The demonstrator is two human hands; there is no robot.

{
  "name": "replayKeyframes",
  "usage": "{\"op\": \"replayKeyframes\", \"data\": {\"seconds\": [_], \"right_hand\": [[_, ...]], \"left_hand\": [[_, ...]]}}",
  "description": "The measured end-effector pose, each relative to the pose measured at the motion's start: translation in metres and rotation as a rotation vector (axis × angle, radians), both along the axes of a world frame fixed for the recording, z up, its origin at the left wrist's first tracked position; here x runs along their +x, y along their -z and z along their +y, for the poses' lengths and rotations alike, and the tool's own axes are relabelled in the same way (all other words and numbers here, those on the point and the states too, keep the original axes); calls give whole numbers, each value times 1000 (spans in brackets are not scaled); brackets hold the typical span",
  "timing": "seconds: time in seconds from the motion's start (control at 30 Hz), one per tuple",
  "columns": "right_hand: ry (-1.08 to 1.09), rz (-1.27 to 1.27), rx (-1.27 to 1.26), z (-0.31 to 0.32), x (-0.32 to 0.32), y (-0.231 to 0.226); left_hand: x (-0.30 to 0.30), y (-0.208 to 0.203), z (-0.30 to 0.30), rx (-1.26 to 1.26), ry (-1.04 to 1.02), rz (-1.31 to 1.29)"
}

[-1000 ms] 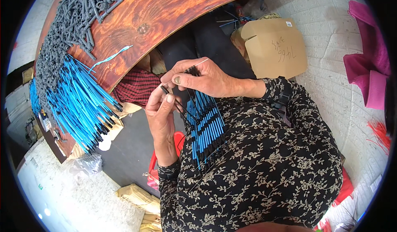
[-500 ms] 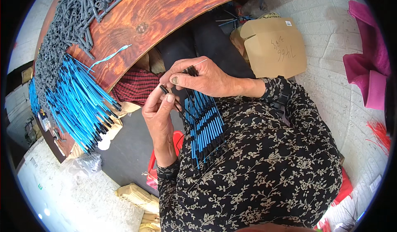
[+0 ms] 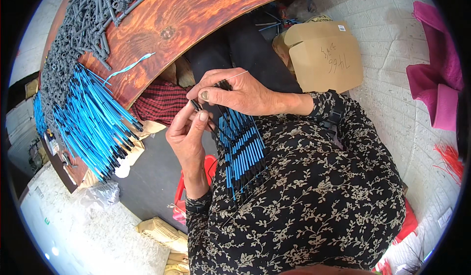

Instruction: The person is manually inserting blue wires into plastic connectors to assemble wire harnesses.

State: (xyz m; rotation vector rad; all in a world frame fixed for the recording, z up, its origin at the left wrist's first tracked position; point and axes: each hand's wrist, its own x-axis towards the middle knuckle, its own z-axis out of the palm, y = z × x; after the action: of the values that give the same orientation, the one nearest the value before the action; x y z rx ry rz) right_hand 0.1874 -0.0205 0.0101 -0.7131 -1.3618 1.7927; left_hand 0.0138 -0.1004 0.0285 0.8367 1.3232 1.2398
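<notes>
against the floral shirt (image 3: pixel 314 191), a slatted mat (image 3: pixel 249 151) of slim blue and black rods is draped, its top clamped in the right hand (image 3: pixel 248 94); a black tube (image 3: pixel 196 105) is pinched by the left hand (image 3: pixel 188 138). beyond, hollow grey fittings (image 3: pixel 64 64) are heaped on the grained wooden table (image 3: pixel 169 33).

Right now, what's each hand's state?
Left hand: closed, pinching a thin black piece.
Right hand: closed, holding the upper end of the blue-and-black bundle.

Handwriting (image 3: pixel 335 58) and white label (image 3: pixel 342 28) on cardboard (image 3: pixel 314 74)
</notes>
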Motion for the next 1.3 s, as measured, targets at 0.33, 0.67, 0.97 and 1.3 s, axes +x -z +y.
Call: {"op": "replayKeyframes", "data": {"seconds": [0.33, 0.67, 0.97, 1.3], "right_hand": [[-39, 52, -32, 3, 0, 4], [-47, 43, -32, 4, -1, 5], [-69, 33, -45, 5, -2, 6], [-84, 2, -55, 8, -4, 3]], "left_hand": [[3, 0, 4, -39, 6, -105], [3, -1, 8, -67, 17, -149], [0, 4, 14, -79, 65, -259], [-2, 12, 14, -96, 107, -309]]}}
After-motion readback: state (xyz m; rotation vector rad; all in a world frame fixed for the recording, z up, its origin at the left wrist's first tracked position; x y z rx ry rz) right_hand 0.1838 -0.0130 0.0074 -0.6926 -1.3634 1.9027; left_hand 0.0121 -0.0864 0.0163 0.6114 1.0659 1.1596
